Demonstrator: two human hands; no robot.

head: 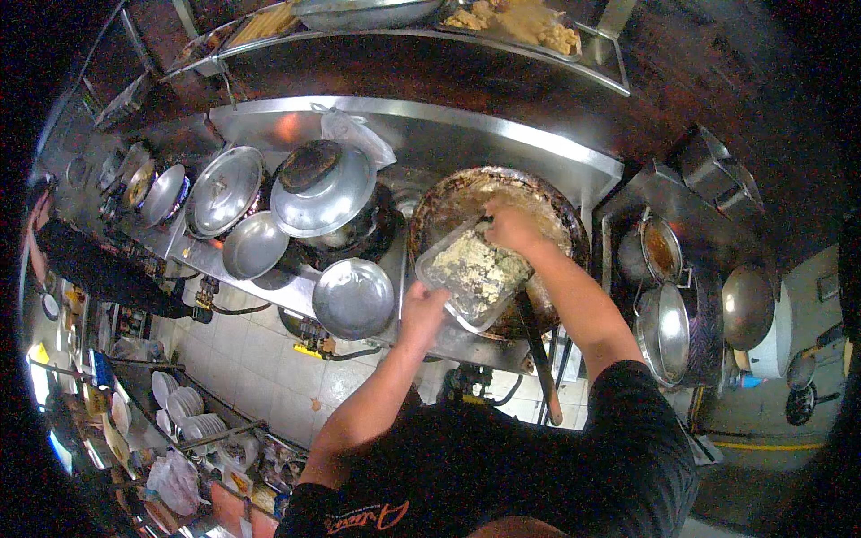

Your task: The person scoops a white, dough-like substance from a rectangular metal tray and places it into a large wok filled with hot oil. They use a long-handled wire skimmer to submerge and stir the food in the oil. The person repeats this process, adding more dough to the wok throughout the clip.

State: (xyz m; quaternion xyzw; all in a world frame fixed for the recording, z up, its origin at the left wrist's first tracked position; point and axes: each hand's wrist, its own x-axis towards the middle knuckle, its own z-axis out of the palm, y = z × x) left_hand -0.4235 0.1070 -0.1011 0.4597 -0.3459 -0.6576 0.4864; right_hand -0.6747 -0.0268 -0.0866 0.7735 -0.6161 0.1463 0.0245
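A clear plastic tub [437, 272] with pale, crumbly food [474, 265] inside is tilted over a large, dark-rimmed wok [420, 195]. My left hand [424, 311] grips its near left edge. Blurred, my right hand [510, 225] is at the tub's far edge, over the wok; its fingers are not clear enough to tell whether they hold anything. Light, wet-looking stuff lines the far inside of the wok. A long-handled tool [538, 356] leans out over the wok's near rim, its wooden end towards my body.
Left of the wok, the steel range bears metal pans [353, 298], a pot under an upturned bowl [326, 202] and a lidded pan [225, 191]. More pots [662, 329] stand at right. Trays of fried food [518, 27] lie on the shelf above. Another person [101, 269] is at far left.
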